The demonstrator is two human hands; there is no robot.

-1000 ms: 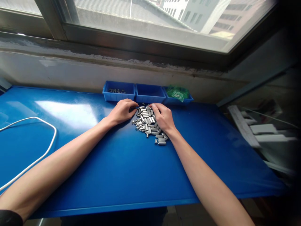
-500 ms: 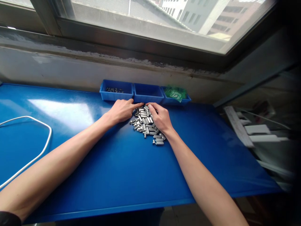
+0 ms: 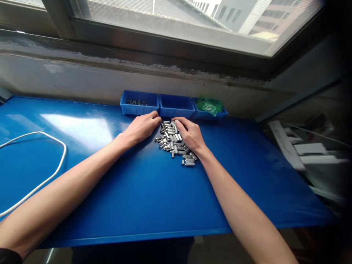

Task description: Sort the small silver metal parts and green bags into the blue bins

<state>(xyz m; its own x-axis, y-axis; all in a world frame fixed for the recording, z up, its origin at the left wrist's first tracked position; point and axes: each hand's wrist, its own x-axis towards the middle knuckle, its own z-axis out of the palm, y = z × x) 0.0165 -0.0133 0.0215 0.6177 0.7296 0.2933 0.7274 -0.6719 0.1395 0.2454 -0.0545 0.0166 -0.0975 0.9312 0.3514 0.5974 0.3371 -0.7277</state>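
A pile of small silver metal cylinders (image 3: 176, 138) lies on the blue table, with several small screws (image 3: 160, 140) along its left side. My left hand (image 3: 144, 126) rests at the upper left edge of the pile, its fingers curled closed; whatever they hold is hidden. Across from it, my right hand (image 3: 192, 135) lies against the pile's right side. Its fingers bend inward with the thumb near the index finger, and their tips are partly hidden, so I cannot make out what they pinch.
Behind the pile stand three joined blue bins: the left bin (image 3: 140, 109) holds small dark metal parts, the middle bin (image 3: 177, 112) shows its bare inside, and the right one holds green plastic (image 3: 210, 105). A white cable (image 3: 62, 157) curves over the table (image 3: 132, 205) at left.
My left index finger, stretched toward the pile's top before, is now drawn back and curled. My right hand stays at the pile's right side. The whole view has shifted slightly.
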